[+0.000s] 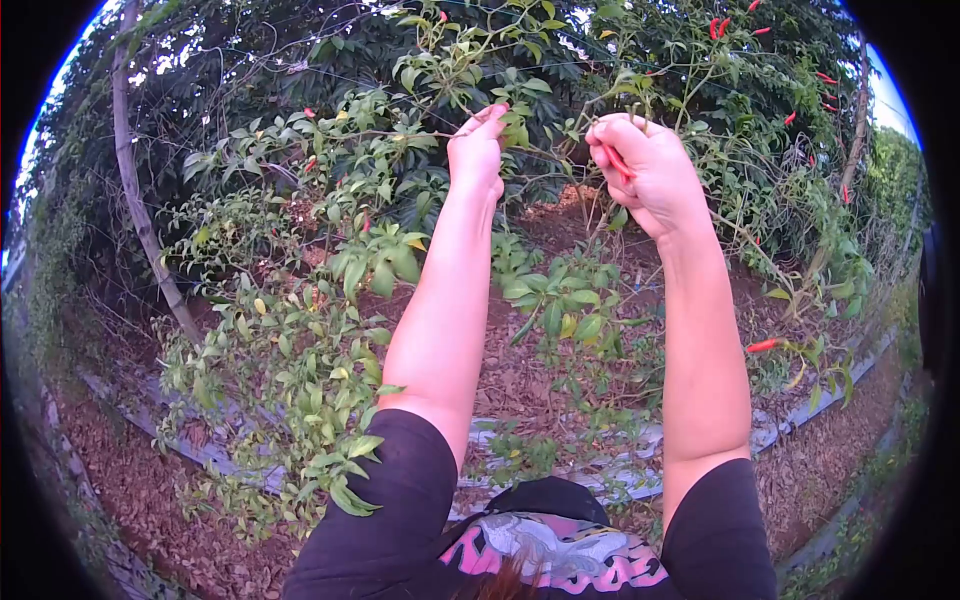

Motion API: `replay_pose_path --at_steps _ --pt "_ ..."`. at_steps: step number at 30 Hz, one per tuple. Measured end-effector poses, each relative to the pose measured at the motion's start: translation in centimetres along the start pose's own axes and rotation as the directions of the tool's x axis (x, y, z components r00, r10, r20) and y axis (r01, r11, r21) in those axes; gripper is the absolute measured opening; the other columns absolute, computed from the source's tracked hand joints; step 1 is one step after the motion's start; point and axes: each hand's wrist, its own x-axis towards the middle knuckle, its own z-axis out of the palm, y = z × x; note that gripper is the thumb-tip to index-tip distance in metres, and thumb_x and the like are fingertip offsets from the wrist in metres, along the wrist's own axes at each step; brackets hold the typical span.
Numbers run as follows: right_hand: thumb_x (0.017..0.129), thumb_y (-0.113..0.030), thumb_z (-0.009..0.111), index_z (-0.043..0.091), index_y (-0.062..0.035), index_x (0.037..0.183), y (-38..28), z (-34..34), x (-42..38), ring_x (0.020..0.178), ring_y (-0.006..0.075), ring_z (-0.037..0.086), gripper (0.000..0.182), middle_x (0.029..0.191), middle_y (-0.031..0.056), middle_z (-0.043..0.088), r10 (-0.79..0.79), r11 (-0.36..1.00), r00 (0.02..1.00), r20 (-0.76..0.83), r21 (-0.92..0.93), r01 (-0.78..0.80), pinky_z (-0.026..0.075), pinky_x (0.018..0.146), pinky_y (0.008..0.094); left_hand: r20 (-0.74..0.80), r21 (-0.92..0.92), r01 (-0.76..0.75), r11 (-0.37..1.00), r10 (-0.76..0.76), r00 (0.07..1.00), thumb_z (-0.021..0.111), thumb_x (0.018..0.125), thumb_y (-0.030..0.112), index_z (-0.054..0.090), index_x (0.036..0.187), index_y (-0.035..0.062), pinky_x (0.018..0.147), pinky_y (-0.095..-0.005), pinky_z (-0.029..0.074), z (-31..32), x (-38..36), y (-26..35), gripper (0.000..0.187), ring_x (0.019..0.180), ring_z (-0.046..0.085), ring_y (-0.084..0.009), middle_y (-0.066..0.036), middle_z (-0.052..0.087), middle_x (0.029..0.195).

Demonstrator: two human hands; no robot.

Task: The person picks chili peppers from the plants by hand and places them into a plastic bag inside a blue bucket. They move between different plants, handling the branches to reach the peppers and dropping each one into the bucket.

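Note:
Both arms reach up and forward into a chili plant. My right hand [640, 165] is closed, with red chilies [617, 163] held in its curled fingers; its fingertips are at a green stem. To the left, my left hand [478, 150] is pinched at a leafy branch, and a bit of red shows at its fingertips, too small to make out. More red chilies [719, 28] hang at the upper right, and a single red chili [762, 345] hangs lower, right of my right forearm.
A wooden pole [135, 190] leans at the left, and another pole [858, 120] stands at the right. Thin strings cross the foliage. Leafy branches [290, 350] spread beside my left arm. Plastic sheeting [790, 420] and dry leaves cover the ground.

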Motion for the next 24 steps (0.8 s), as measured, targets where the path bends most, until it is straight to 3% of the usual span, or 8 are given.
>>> replay_pose_path --at_steps 4,7,10,12,14,16,20,24 --pt "0.087 -0.015 0.051 0.056 -0.0019 0.085 1.2 -1.0 -1.4 0.040 0.0020 0.034 0.014 0.068 0.0010 0.054 0.184 0.908 0.970 0.159 0.350 -0.230 0.023 0.033 0.0163 0.086 -0.027 0.027 0.999 -0.025 0.996 0.057 0.086 0.016 0.061 0.104 0.0141 0.048 -0.0201 0.028 0.3 0.1 -0.1 0.019 0.064 0.054 -0.0047 0.002 0.063 0.085" --pt "0.088 -0.015 0.048 0.054 -0.0019 0.088 2.6 -1.3 -3.0 0.040 0.0021 0.033 0.015 0.070 0.0017 0.053 0.254 0.835 0.934 0.252 0.431 -0.343 0.023 0.032 0.0164 0.041 -0.021 0.064 0.998 -0.063 0.997 0.057 0.084 0.013 0.059 0.108 0.0116 0.056 -0.0237 0.035 0.6 0.8 0.2 0.024 0.069 0.056 -0.0094 -0.001 0.062 0.085" --pt "0.088 -0.014 0.048 0.054 -0.0016 0.088 3.3 -1.6 -5.5 0.039 0.0024 0.032 0.014 0.069 0.0020 0.051 0.261 0.791 0.917 0.303 0.478 -0.383 0.022 0.032 0.0165 -0.120 0.143 -0.091 0.985 0.109 0.987 0.058 0.081 0.008 0.055 0.111 0.0074 0.067 -0.0297 0.043 0.0 2.9 0.0 0.030 0.074 0.056 -0.0114 -0.004 0.061 0.089" --pt "0.088 -0.013 0.048 0.054 -0.0015 0.088 3.4 -1.7 -7.2 0.039 0.0025 0.031 0.013 0.069 0.0027 0.051 0.273 0.783 0.916 0.295 0.485 -0.389 0.022 0.032 0.0166 -0.279 0.086 -0.217 0.972 0.233 0.932 0.056 0.079 0.003 0.052 0.111 0.0025 0.090 -0.0437 0.041 -1.1 4.9 0.5 0.033 0.090 0.056 -0.0189 -0.008 0.056 0.099" --pt "0.088 -0.012 0.048 0.054 -0.0010 0.088 4.0 -2.3 -8.9 0.039 0.0026 0.032 0.012 0.069 0.0034 0.051 0.303 0.741 0.899 0.316 0.515 -0.431 0.022 0.032 0.0166 -0.214 -0.103 -0.229 0.968 0.203 0.955 0.054 0.082 0.004 0.050 0.113 0.0014 0.091 -0.0457 0.040 -1.2 3.2 3.7 0.031 0.095 0.056 -0.0208 -0.009 0.057 0.101" --pt "0.087 -0.012 0.049 0.055 -0.0015 0.090 5.0 -2.9 -10.5 0.039 0.0033 0.032 0.013 0.070 0.0039 0.052 0.341 0.706 0.885 0.316 0.535 -0.463 0.022 0.032 0.0166 -0.136 -0.146 -0.245 0.958 0.226 0.965 0.050 0.087 0.005 0.050 0.113 0.0006 0.092 -0.0458 0.040 -1.9 3.1 3.9 0.027 0.099 0.056 -0.0207 -0.010 0.058 0.105" --pt "0.088 -0.014 0.049 0.054 -0.0020 0.094 6.7 -3.4 -13.7 0.040 0.0043 0.031 0.015 0.072 0.0031 0.051 0.428 0.618 0.847 0.314 0.582 -0.528 0.022 0.034 0.0173 -0.064 0.260 -0.352 0.899 0.379 0.923 0.053 0.091 0.016 0.048 0.119 -0.0038 0.081 -0.0283 0.046 -2.2 1.2 3.4 0.034 0.094 0.060 -0.0185 -0.014 0.059 0.110" --pt "0.092 -0.020 0.047 0.052 -0.0031 0.100 8.1 -3.6 -15.4 0.043 0.0047 0.031 0.020 0.073 0.0025 0.047 0.448 0.459 0.800 0.399 0.666 -0.589 0.023 0.034 0.0177 0.139 0.472 -0.681 0.560 0.715 0.685 0.056 0.088 0.007 0.049 0.117 -0.0042 0.086 -0.0254 0.043 -1.1 -2.8 2.8 0.032 0.100 0.055 -0.0148 -0.013 0.058 0.111"
